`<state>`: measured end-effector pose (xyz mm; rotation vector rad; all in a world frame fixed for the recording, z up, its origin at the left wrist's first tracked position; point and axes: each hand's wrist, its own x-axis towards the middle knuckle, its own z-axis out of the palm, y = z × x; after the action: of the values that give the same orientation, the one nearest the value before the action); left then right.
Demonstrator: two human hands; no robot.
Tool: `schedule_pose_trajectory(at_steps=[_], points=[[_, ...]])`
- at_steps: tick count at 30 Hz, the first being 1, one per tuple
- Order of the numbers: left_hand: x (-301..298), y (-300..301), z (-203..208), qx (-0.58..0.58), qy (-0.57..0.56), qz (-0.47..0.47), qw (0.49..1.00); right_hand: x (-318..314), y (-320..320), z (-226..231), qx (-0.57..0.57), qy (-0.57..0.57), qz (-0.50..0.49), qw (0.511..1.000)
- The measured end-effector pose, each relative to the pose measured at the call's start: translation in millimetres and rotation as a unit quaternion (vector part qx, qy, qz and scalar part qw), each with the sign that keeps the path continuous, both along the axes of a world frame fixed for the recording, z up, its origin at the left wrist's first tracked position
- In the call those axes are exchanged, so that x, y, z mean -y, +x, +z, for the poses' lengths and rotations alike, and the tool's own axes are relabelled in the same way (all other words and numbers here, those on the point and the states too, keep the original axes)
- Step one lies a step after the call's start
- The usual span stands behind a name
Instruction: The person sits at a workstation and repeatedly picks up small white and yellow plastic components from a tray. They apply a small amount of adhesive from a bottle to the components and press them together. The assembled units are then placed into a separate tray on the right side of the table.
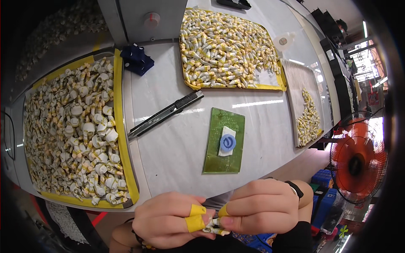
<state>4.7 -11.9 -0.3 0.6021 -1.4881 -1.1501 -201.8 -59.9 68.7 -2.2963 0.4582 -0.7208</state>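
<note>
My left hand (168, 217) and my right hand (265, 206) meet near the table's front edge, above my lap. Yellow tape wraps some fingertips. Between them, pinched by both hands, are small white pieces with yellow bands (216, 230); fingers partly cover them, so their exact kind is hard to tell. Just beyond the hands lies a green glass-like mat (223, 162), bearing a white pad (226, 130) and a round blue piece (228, 143). A dark utility knife (166, 113) rests slantwise to its left.
A yellow-edged tray (120, 126) full of white pieces stands left. Another tray (236, 87), filled with small white-and-yellow pieces, sits at the back. A smaller tray (294, 105) holds some at right. Dark blue cloth (137, 60) lies by a grey box (147, 23). An orange fan (358, 158) is beyond.
</note>
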Motion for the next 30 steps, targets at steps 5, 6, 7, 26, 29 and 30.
schedule_pose_trajectory(at_steps=[5, 6, 7, 26, 29, 30], points=[[5.5, -2.7, 8.8, -0.035, -0.052, 0.027, 0.998, 5.4, 2.6, 2.4, 0.003, 0.008, 0.033, 0.999], [5.1, -1.3, 8.9, -0.035, -0.050, 0.019, 0.998, 5.2, 2.7, 2.3, 0.005, 0.003, 0.032, 0.999], [4.9, -0.5, 9.1, -0.036, -0.048, 0.010, 0.998, 5.3, 2.7, 2.0, 0.005, 0.001, 0.033, 0.999], [-7.7, 1.1, 10.7, -0.148, 0.320, -0.089, 0.932, 4.2, 3.6, -9.5, 0.083, 0.192, -0.057, 0.976], [-7.1, 0.5, 9.2, -0.183, 0.328, -0.117, 0.919, 7.1, 7.4, -8.4, 0.068, 0.259, -0.043, 0.963], [-6.5, 1.4, 8.1, -0.176, 0.322, -0.128, 0.921, 5.8, 9.8, -9.2, 0.067, 0.282, -0.040, 0.956]])
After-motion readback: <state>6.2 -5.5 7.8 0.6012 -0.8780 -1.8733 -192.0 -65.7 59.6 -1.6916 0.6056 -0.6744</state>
